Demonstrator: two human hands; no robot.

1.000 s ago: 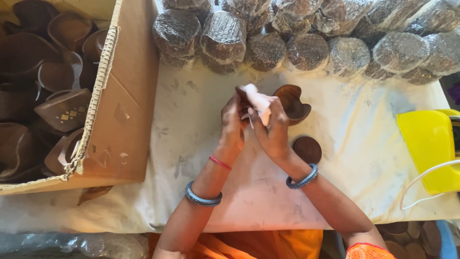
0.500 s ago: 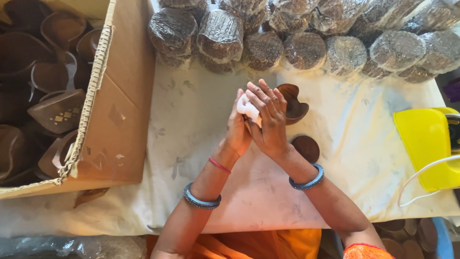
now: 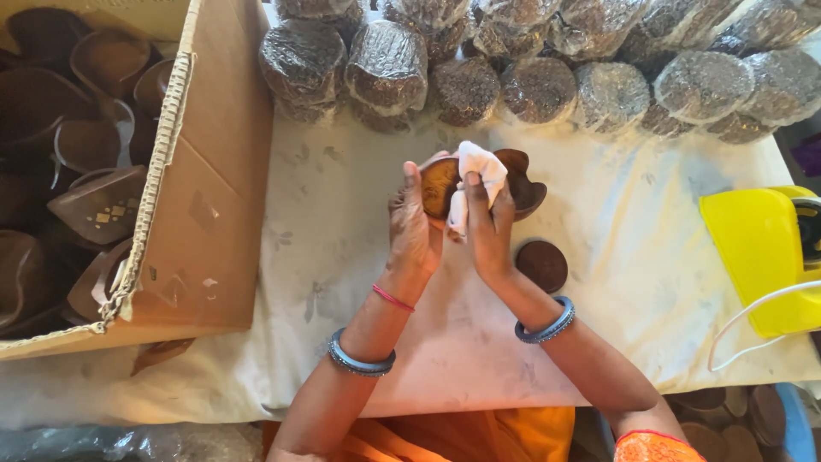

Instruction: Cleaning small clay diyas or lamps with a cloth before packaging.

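Taking the brown clay lamp (image 3: 440,184) held above the middle of the pale cloth-covered table (image 3: 650,257) as the landmark: far to its left stands an open cardboard box (image 3: 209,171) filled with dark brown clay lamps (image 3: 94,205) of rounded and pointed shapes, one with small pale square marks on it. Just left of the landmark, and wrapped around its edge, is the left hand (image 3: 413,227), fingers clenched on the lamp's rim and holding it tilted up off the cloth. The lamp itself is a shallow, rounded dish, warm orange-brown and dusty on its inner face, darker at the rim. Pressed against its right side is a crumpled white cloth (image 3: 475,180), grasped by the right hand (image 3: 489,231) with the fingers pinching it against the lamp. Directly behind and right of the landmark a second, darker lamp (image 3: 523,184) with a lobed outline lies on the table, partly hidden by the cloth and fingers. Below and right of that sits a small round dark disc (image 3: 541,265). Beyond the landmark, along the table's far edge, runs a row of plastic-wrapped stacks (image 3: 389,64). Far right lies a yellow plastic object (image 3: 757,257) with a white cord (image 3: 753,312).
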